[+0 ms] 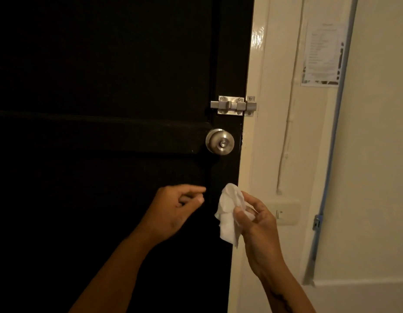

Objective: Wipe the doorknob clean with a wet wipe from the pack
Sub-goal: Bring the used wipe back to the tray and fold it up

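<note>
Holding wet wipe [230, 213] in right hand [259, 220] below doorknob [220, 141]

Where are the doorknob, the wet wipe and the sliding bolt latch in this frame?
doorknob [220, 141]: head view, on the round metal face, beside the centre button.
wet wipe [230, 213]: head view, on the crumpled white middle, left of the right hand's thumb.
sliding bolt latch [233, 105]: head view, on the bolt's metal plate, above the knob.

Just one head-worn wide-angle cam here, standing close to the black wooden door [105, 86], looking forward and slightly down. The round brushed-steel doorknob [220, 141] sits near centre, cream wall [377, 154] fills the right side.
</note>
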